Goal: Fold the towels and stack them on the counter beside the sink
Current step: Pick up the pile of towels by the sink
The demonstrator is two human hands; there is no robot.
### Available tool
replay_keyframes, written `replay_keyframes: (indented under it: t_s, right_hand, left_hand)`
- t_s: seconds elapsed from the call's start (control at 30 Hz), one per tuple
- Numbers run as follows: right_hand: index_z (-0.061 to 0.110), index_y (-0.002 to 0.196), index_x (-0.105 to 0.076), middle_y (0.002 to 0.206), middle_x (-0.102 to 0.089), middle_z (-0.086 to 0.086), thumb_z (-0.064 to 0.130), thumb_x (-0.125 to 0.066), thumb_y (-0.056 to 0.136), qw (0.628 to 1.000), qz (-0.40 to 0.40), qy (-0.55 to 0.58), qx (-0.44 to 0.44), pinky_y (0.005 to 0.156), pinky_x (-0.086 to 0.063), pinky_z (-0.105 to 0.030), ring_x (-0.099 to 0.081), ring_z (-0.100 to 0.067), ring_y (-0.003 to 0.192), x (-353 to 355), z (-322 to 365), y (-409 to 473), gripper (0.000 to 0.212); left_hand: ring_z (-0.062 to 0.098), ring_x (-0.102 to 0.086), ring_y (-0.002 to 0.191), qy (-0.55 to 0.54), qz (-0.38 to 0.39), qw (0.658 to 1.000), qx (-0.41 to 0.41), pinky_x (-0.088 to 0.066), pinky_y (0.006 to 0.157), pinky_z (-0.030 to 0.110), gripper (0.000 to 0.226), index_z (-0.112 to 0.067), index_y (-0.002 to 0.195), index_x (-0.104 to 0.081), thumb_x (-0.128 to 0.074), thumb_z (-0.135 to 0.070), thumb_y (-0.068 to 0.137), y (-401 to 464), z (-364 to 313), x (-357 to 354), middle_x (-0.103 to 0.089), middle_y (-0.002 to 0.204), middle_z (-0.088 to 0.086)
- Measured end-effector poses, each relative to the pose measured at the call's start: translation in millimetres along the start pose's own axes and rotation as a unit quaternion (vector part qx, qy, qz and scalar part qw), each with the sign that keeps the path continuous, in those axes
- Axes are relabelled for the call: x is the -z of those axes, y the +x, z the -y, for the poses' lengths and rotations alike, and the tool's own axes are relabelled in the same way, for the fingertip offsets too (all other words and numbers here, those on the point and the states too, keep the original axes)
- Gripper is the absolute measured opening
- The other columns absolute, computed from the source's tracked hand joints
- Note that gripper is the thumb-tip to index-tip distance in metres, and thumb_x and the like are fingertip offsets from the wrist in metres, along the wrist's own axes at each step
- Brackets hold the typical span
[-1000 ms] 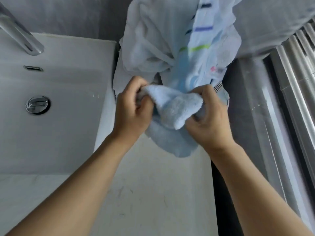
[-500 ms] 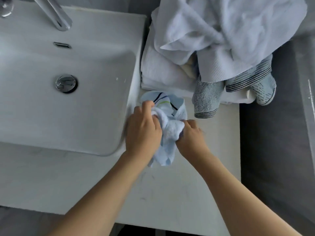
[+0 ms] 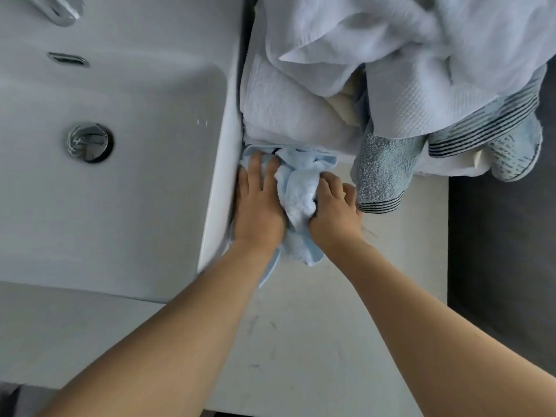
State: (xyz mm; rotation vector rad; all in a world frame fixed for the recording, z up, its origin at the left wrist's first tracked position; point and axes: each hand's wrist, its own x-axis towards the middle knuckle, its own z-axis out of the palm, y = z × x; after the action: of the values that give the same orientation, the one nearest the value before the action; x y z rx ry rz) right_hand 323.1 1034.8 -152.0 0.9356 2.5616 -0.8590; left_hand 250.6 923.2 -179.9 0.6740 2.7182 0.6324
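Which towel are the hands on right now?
The small light blue towel bunched on the counter against the sink; left hand presses it, right hand grips it. The others sit piled behind, untouched.

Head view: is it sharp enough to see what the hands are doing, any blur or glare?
Head view: soft and slightly motion-blurred, with wide-angle bending of the sink edge; light is even and no glare hides the work. The left hand presses flat on the light blue towel while the right hand grips it.
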Motion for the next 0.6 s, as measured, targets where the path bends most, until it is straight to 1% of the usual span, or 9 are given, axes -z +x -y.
replay_keyframes:
  t_s: [0.1,0.23,0.3,0.33,0.4,0.43,0.5,0.53,0.6]
  right_hand:
    - [0.025,0.148,-0.027,0.157,-0.015,0.013,0.006,-0.043,0.091,1.000,0.003,-0.006,0.008,0.084,-0.029,-0.034,-0.009,-0.003,0.114,0.5,-2.1,4.6,0.062]
    - [0.024,0.149,-0.027,0.158,-0.016,0.013,0.006,-0.043,0.093,1.000,0.002,-0.004,0.018,0.080,-0.033,-0.032,-0.009,-0.002,0.113,-3.3,-6.0,6.0,0.061]
    - [0.022,0.147,-0.031,0.156,-0.020,0.013,0.009,-0.043,0.094,1.000,-0.004,-0.002,0.028,0.078,-0.037,-0.034,-0.015,-0.004,0.115,-3.4,-8.4,7.7,0.056]
    - [0.023,0.145,-0.033,0.155,-0.023,0.013,0.012,-0.042,0.095,0.999,-0.010,0.006,0.036,0.078,-0.039,-0.035,-0.022,-0.007,0.117,-3.5,-10.0,7.5,0.052]
    - [0.023,0.141,-0.039,0.150,-0.033,0.008,0.021,-0.040,0.097,0.997,-0.039,0.036,0.063,0.085,-0.042,-0.038,-0.037,-0.017,0.124,0.8,-11.2,0.3,0.044]
    - [0.021,0.138,-0.042,0.148,-0.037,0.002,0.022,-0.041,0.096,0.994,-0.051,0.048,0.080,0.092,-0.042,-0.041,-0.040,-0.022,0.129,4.3,-12.0,-6.3,0.043]
    - [0.012,0.135,-0.046,0.147,-0.041,-0.011,0.011,-0.047,0.088,0.989,-0.058,0.074,0.115,0.103,-0.040,-0.047,-0.040,-0.032,0.133,14.1,-15.4,-23.5,0.047]
    - [0.010,0.135,-0.046,0.144,-0.044,-0.012,0.007,-0.049,0.087,0.988,-0.047,0.085,0.123,0.102,-0.041,-0.047,-0.044,-0.033,0.130,23.1,-14.9,-33.4,0.049]
    - [0.013,0.132,-0.052,0.133,-0.056,-0.006,0.006,-0.050,0.091,0.987,-0.016,0.093,0.133,0.094,-0.047,-0.041,-0.057,-0.028,0.115,46.3,-11.5,-50.5,0.042]
  left_hand:
    - [0.036,-0.034,0.141,0.033,-0.041,0.999,-0.005,-0.028,0.118,0.050,0.070,-0.009,0.148,-0.038,-0.060,-0.046,0.093,4.7,3.2,-10.0,-0.029,0.158,0.017]
    - [0.035,-0.034,0.142,0.049,-0.050,0.997,-0.005,-0.028,0.118,0.050,0.072,-0.009,0.148,-0.036,-0.057,-0.048,0.092,6.6,4.5,-12.9,-0.030,0.157,0.017]
    - [0.035,-0.034,0.142,0.050,-0.047,0.998,-0.012,-0.028,0.118,0.050,0.072,-0.009,0.148,-0.035,-0.048,-0.052,0.091,8.2,2.3,-9.6,-0.031,0.156,0.017]
    - [0.034,-0.033,0.142,0.050,-0.041,0.998,-0.017,-0.028,0.118,0.050,0.073,-0.010,0.147,-0.034,-0.044,-0.054,0.091,8.1,1.0,-7.1,-0.031,0.156,0.017]
    - [0.032,-0.030,0.144,0.045,-0.024,0.998,-0.021,-0.027,0.119,0.049,0.072,-0.012,0.148,-0.030,-0.043,-0.055,0.092,6.8,0.8,-1.4,-0.029,0.157,0.015]
    - [0.032,-0.029,0.145,0.035,-0.022,0.999,-0.017,-0.028,0.118,0.049,0.068,-0.014,0.148,-0.029,-0.044,-0.052,0.094,4.5,-1.3,4.4,-0.028,0.158,0.014]
    - [0.032,-0.030,0.145,-0.010,-0.032,0.999,0.004,-0.031,0.116,0.049,0.059,-0.014,0.152,-0.028,-0.044,-0.034,0.098,-3.6,-11.1,21.3,-0.027,0.160,0.013]
    - [0.035,-0.030,0.144,-0.036,-0.041,0.998,0.009,-0.031,0.116,0.049,0.059,-0.012,0.153,-0.028,-0.039,-0.023,0.096,-9.2,-17.6,30.8,-0.027,0.159,0.014]
    - [0.037,-0.028,0.144,-0.074,-0.071,0.995,-0.004,-0.029,0.117,0.047,0.063,-0.007,0.153,-0.030,-0.036,-0.003,0.091,-21.3,-34.2,53.2,-0.030,0.157,0.018]
